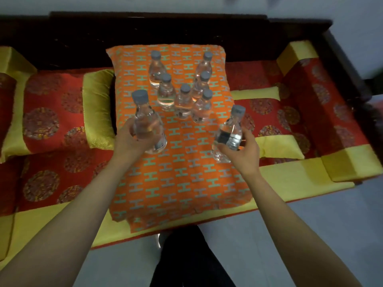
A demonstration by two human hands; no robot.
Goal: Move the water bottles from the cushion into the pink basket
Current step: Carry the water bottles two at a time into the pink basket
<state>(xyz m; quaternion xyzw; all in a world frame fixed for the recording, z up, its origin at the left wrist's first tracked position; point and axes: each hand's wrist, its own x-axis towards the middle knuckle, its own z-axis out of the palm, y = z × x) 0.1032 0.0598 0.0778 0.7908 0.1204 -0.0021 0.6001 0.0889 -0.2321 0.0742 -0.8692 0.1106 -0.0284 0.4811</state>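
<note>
An orange cushion (178, 183) patterned with teal H shapes lies on a sofa. Several clear water bottles with grey caps stand upright on its far half, the nearest of them (202, 107) right of centre. My left hand (130, 139) grips one clear bottle (148, 123) by its body, lifted above the cushion's left side. My right hand (241, 152) grips another bottle (230, 133) with a dark label, tilted slightly, over the cushion's right edge. No pink basket is in view.
The sofa has red seat pads (51, 121) with round patterns and yellow trim (290, 179), within a dark wooden frame (157, 27). Grey floor (310, 235) lies in front of it, and my dark-clothed legs (186, 262) stand below the cushion.
</note>
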